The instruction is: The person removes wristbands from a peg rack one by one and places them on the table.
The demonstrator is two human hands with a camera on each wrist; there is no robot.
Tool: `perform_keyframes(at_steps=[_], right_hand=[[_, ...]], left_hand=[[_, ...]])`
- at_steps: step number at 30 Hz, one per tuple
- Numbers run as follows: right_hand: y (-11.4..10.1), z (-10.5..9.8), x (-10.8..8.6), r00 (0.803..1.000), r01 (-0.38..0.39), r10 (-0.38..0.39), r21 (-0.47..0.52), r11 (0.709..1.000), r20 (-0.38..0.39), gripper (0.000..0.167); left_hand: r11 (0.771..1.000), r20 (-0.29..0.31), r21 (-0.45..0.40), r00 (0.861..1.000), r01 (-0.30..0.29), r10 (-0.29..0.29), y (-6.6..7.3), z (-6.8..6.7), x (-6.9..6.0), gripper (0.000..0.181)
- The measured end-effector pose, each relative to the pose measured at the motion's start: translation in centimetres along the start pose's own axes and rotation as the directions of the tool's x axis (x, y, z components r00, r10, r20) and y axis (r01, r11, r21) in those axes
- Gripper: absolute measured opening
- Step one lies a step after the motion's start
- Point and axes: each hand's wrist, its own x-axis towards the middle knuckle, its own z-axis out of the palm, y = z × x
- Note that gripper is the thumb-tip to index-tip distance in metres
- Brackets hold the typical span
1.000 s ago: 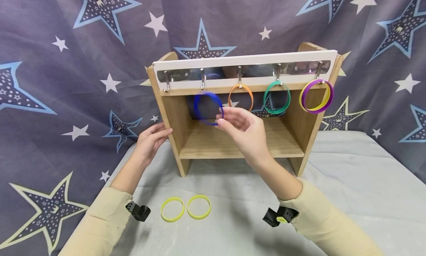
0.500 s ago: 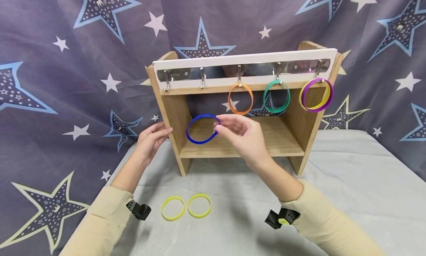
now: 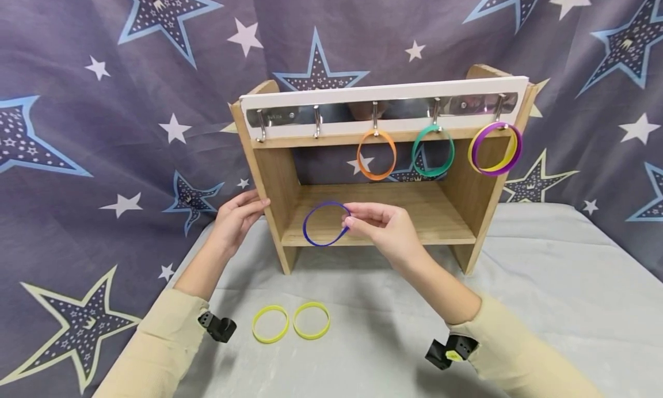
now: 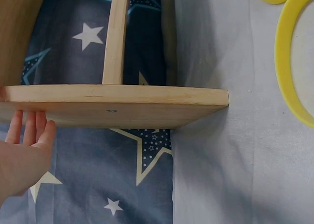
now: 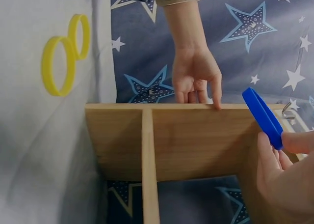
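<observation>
My right hand (image 3: 391, 231) pinches a blue wristband (image 3: 304, 228) by its right edge, in front of the wooden shelf (image 3: 378, 242). In the right wrist view the blue band (image 5: 262, 117) stands between thumb and fingers of that hand (image 5: 289, 175). My left hand (image 3: 234, 221) rests against the outer left side of the shelf; the left wrist view shows its fingertips (image 4: 29, 115) touching the side panel (image 4: 147, 94). From the hook rail (image 3: 342, 110) hang an orange band (image 3: 359, 156), a green band (image 3: 452, 156), and a purple band (image 3: 519, 150) with a yellow one on the rightmost hook.
Two yellow bands, one (image 3: 255, 329) left of the other (image 3: 328, 324), lie on the grey cloth (image 3: 362, 363) before the shelf. The two leftmost hooks (image 3: 261, 126) hold no band. A star-patterned curtain (image 3: 362, 18) hangs behind.
My right hand has moved down with the blue band, from just below the hook rail to the level of the shelf board's front edge. The left hand has stayed on the side panel.
</observation>
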Motion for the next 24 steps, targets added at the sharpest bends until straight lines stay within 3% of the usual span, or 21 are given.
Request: perform_keyframes(at_steps=[5, 13, 24], right_hand=[[0.8, -0.8, -0.2, 0.999, -0.043, 0.043, -0.022, 0.999, 0.006, 0.036], [2.2, -1.8, -0.8, 0.994, -0.108, 0.107, 0.06, 0.992, 0.027, 0.04], [5.0, -2.4, -1.8, 0.98, -0.198, 0.196, 0.032, 0.98, 0.041, 0.04]], left_hand=[[1.0, 0.003, 0.0, 1.0, -0.001, 0.001, 0.0, 0.0, -0.1, 0.053], [1.0, 0.005, -0.012, 1.0, -0.002, 0.002, -0.1, -0.1, 0.0, 0.053], [1.0, 0.009, -0.018, 1.0, -0.007, 0.007, -0.1, -0.1, 0.0, 0.054]])
